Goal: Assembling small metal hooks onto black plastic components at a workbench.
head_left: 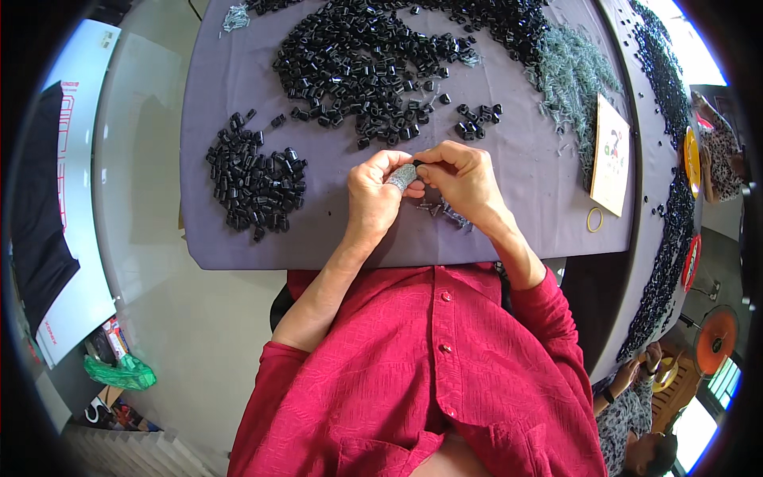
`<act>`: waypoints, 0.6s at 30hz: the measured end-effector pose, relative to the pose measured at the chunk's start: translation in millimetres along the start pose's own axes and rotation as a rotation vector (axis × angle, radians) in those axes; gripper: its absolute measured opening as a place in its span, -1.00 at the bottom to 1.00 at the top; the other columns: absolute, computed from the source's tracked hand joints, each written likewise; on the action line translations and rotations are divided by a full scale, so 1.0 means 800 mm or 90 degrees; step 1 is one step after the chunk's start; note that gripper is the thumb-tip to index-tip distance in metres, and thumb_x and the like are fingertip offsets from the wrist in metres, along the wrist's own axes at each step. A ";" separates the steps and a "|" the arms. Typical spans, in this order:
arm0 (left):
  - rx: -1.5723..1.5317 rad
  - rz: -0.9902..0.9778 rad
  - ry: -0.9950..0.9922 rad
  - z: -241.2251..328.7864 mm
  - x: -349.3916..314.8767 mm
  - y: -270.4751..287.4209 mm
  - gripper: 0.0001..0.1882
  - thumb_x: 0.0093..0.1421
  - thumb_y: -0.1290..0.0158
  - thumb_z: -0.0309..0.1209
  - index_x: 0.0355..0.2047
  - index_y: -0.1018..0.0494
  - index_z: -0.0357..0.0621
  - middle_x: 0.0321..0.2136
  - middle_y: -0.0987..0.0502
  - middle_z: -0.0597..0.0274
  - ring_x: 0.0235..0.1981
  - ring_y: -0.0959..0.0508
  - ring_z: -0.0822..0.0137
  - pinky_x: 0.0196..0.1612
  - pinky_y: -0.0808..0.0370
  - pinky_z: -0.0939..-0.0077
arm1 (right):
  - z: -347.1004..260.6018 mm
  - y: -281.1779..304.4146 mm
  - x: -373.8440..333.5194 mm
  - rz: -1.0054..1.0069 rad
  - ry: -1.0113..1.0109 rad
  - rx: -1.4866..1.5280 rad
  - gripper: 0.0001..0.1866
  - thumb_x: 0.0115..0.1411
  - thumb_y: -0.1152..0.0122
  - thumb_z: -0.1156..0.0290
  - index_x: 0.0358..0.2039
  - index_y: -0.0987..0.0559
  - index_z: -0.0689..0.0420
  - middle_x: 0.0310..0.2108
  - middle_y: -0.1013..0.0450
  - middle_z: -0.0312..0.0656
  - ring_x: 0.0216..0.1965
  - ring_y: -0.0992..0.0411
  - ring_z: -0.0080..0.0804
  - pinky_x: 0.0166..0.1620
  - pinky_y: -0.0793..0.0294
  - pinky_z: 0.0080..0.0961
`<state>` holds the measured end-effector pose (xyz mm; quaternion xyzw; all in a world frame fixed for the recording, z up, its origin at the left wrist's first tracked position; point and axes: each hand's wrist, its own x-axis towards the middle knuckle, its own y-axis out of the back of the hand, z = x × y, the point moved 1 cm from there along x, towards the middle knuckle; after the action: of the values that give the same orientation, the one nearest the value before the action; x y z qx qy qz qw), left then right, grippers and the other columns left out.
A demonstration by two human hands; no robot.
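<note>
Though I can't tell whether the left hand (372, 192) holds or wears that grey sleeve (404, 176), the right hand (465, 181) pinches a black cap (418, 163), screws (451, 214) nearby.

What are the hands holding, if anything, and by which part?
A black piece, held between the left hand and right hand; it is too covered to tell by which part.

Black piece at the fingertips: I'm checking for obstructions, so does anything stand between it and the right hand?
Nothing visible does: the right hand touches the black piece, beside the left hand.
</note>
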<state>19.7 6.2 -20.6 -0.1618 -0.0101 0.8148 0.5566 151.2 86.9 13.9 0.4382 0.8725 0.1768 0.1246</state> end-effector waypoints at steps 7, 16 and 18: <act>-0.032 0.019 -0.016 0.011 -0.008 -0.003 -0.78 0.26 0.07 -0.66 -0.10 -0.48 -0.36 -0.41 -0.61 0.15 -0.43 -0.63 0.42 -0.31 -0.62 0.54 | -0.003 -0.015 0.003 0.065 0.220 -0.085 -0.83 0.02 -0.18 0.63 -0.33 -0.59 0.17 -0.49 -0.47 -0.12 -0.42 -0.50 -0.12 -0.35 -0.50 -0.30; 0.340 -0.008 -0.147 0.038 -0.010 0.003 -0.81 0.17 -0.05 -0.61 -0.18 -0.49 -0.32 -0.51 -0.60 0.08 -0.50 -0.63 0.33 -0.43 -0.54 0.48 | -0.001 -0.011 -0.003 0.009 0.353 -0.161 -0.69 0.00 -0.09 0.67 -0.18 -0.42 0.20 -0.38 -0.44 -0.07 -0.32 -0.47 -0.07 -0.23 -0.47 -0.22; 0.374 -0.016 -0.108 0.037 -0.006 0.006 -0.82 0.19 -0.03 -0.63 -0.19 -0.49 -0.34 -0.49 -0.61 0.17 -0.50 -0.62 0.46 -0.45 -0.57 0.57 | 0.004 -0.017 0.000 0.008 0.374 -0.178 -0.66 -0.03 -0.10 0.67 -0.18 -0.41 0.21 -0.39 -0.45 -0.07 -0.33 -0.47 -0.08 -0.24 -0.47 -0.23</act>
<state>8.8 5.0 7.9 0.0746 0.1778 0.7864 0.5868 142.6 80.5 5.6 0.3523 0.8357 0.4147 -0.0749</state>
